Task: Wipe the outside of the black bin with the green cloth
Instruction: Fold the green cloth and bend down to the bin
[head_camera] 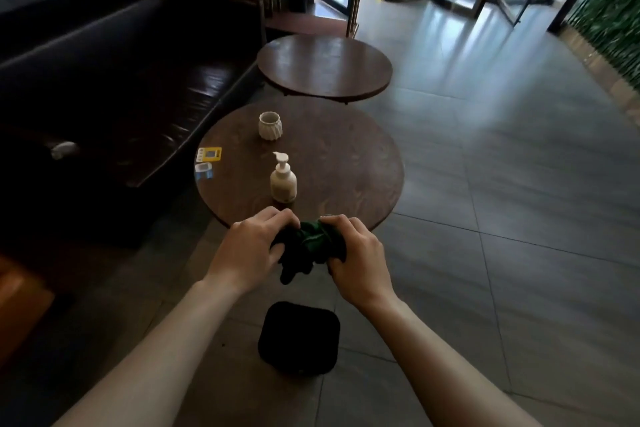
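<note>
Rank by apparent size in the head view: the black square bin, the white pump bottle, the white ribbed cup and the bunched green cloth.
1. Black square bin, though it is nearest the camera.
2. Bunched green cloth, partly hidden by both hands.
3. White pump bottle.
4. White ribbed cup, farthest away, so unsure.

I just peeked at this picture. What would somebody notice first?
First, the two bare hands in the middle, left hand and right hand, both gripping a bunched green cloth. Right below them a black bin stands on the floor. Behind them a white pump bottle stands on a round wooden table.
</note>
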`<state>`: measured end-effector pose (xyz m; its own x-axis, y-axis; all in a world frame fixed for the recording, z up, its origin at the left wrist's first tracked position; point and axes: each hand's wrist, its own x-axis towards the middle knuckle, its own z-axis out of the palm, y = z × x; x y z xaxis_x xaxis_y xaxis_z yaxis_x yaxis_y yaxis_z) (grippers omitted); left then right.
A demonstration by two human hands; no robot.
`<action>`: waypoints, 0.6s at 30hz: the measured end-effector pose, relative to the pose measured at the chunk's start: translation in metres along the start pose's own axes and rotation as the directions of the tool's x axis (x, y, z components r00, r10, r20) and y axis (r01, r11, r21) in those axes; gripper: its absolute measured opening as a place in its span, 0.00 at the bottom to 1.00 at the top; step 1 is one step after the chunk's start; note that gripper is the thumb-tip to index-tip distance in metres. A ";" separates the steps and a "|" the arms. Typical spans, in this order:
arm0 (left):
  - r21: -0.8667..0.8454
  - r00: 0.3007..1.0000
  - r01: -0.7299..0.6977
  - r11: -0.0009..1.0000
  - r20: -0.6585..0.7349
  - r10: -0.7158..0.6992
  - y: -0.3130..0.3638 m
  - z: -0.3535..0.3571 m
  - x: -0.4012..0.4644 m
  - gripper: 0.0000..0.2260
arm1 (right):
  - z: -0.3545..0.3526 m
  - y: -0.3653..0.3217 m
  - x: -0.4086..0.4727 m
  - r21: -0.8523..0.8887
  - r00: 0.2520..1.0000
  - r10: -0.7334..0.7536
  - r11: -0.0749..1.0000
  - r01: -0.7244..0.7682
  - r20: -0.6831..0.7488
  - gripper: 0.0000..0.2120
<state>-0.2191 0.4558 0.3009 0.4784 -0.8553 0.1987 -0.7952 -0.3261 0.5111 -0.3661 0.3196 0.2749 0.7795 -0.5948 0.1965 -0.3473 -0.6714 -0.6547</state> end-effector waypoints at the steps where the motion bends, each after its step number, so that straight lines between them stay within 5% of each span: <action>1: -0.004 1.000 0.000 1.000 0.006 0.000 -0.007 0.003 -0.001 0.17 | 0.007 0.001 0.000 -0.006 1.000 -0.003 1.000 0.003 0.011 0.28; 18: 0.007 0.998 -0.028 1.000 0.055 0.027 -0.082 0.080 -0.013 0.17 | 0.088 0.055 -0.004 -0.092 0.996 -0.028 0.995 0.036 0.083 0.27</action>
<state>-0.1896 0.4611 0.1891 0.4356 -0.8846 0.1667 -0.8107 -0.3050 0.4997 -0.3431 0.3238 0.1740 0.8294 -0.5370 0.1540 -0.3656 -0.7302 -0.5772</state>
